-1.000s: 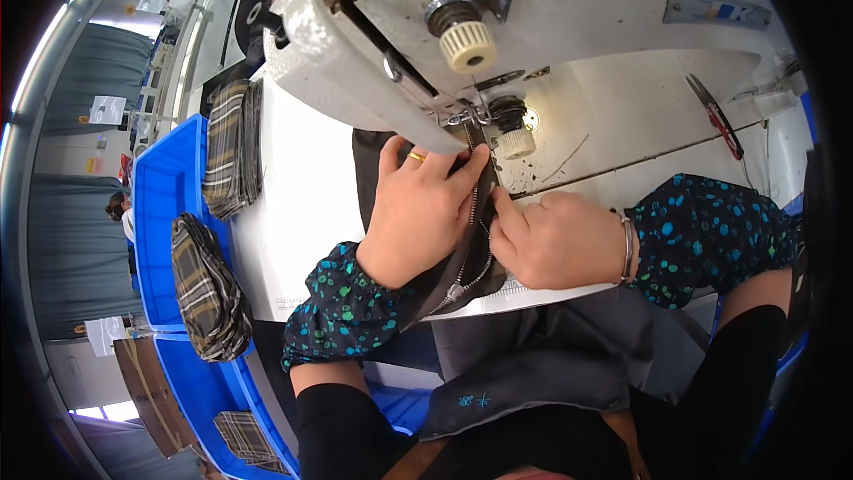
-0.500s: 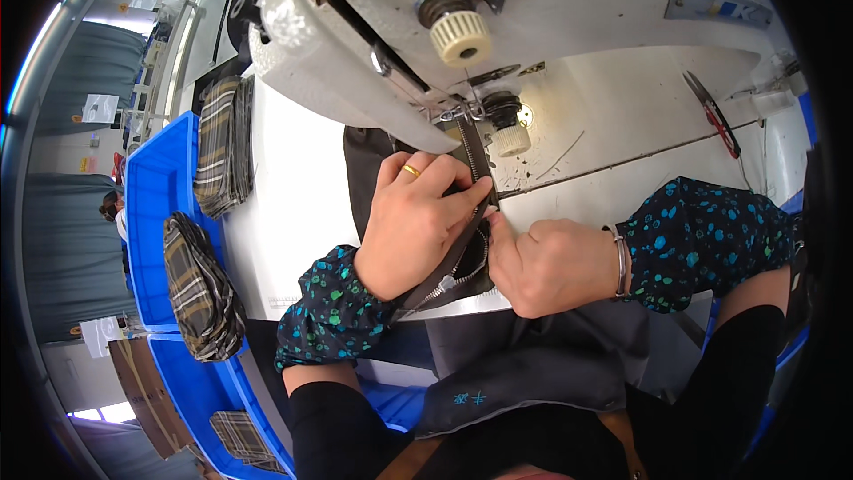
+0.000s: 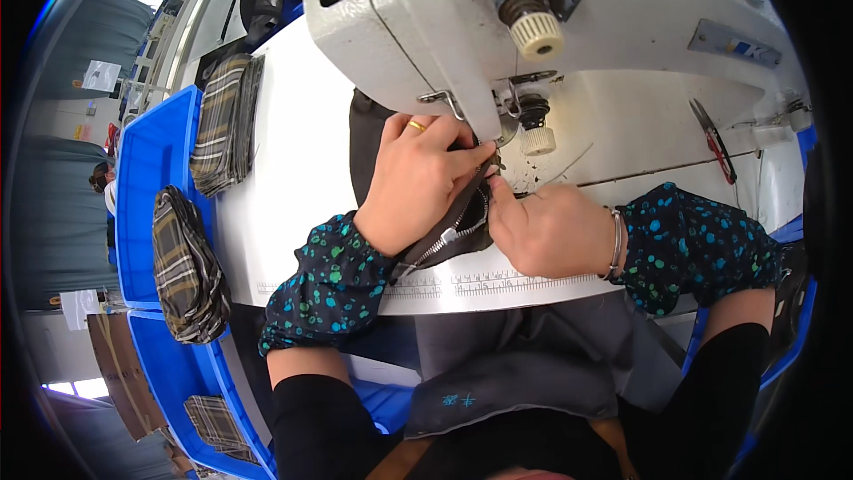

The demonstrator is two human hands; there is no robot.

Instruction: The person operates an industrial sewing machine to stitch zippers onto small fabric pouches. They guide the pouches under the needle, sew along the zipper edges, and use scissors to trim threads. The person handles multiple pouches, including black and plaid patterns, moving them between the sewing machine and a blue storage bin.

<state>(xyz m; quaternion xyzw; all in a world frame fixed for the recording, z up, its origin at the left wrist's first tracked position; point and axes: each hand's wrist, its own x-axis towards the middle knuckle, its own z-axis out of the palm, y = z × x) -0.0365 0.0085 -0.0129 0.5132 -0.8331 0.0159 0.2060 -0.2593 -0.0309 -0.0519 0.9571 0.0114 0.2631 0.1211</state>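
Note:
My left hand (image 3: 415, 188) presses curled fingers on dark grey fabric (image 3: 367, 138) under the white sewing machine head (image 3: 409, 18), its thumb on the zipper edge. My right hand (image 3: 553, 229) pinches the zipper tape just below that thumb, fingers folded. The metal zipper (image 3: 430, 251) runs diagonally toward the table's front edge, its slider near the lower end. The left fingertips and the needle are mostly hidden by the machine.
Plaid fabric stacks (image 3: 222, 120) and bundles (image 3: 187, 262) lie at left by blue bins (image 3: 147, 213). Red-handled scissors (image 3: 718, 147) lie at right on the white table (image 3: 284, 169). Other people appear at upper left and far left.
The view has shifted, putting the machine further right and the table's left side higher. My right fingertips have moved up the zipper, closer to my left thumb.

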